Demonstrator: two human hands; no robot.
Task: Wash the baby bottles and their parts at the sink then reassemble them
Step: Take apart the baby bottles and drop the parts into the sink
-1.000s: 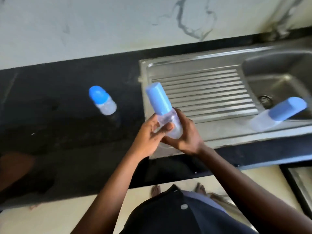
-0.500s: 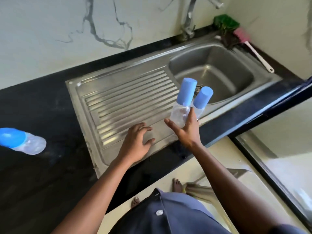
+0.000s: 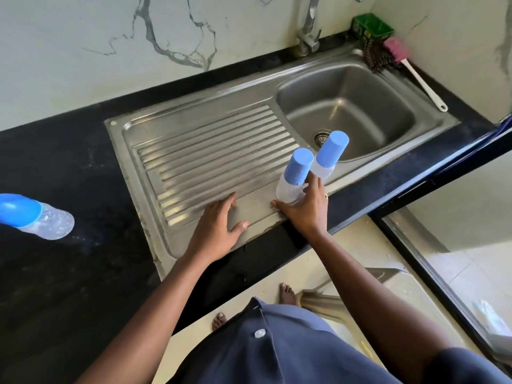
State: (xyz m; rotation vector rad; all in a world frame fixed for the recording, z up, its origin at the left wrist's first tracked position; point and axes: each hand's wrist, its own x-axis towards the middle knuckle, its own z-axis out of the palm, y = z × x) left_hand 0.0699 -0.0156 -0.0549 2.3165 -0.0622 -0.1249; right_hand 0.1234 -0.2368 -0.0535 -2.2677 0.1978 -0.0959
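Two clear baby bottles with tall blue caps stand side by side at the sink's front edge, between the ribbed drainboard (image 3: 207, 156) and the basin (image 3: 349, 106). My right hand (image 3: 304, 214) grips the base of the nearer bottle (image 3: 295, 173), thumb on its left, fingers behind it. The second bottle (image 3: 329, 151) stands just right of it, touching or almost touching. My left hand (image 3: 216, 228) rests flat on the drainboard's front, fingers spread, holding nothing. A third bottle (image 3: 36, 217) with a rounded blue cap stands on the black counter (image 3: 69, 273) at far left.
A faucet (image 3: 309, 29) rises behind the basin. A green holder (image 3: 371, 26) and a pink brush with a white handle (image 3: 421, 81) sit at the back right corner. The counter's front edge runs just below my hands; the floor and my feet show beneath.
My left hand let go of the bottle and came down flat on the drainboard. My right hand carried that bottle right and lowered it beside the second bottle. The view swung right.
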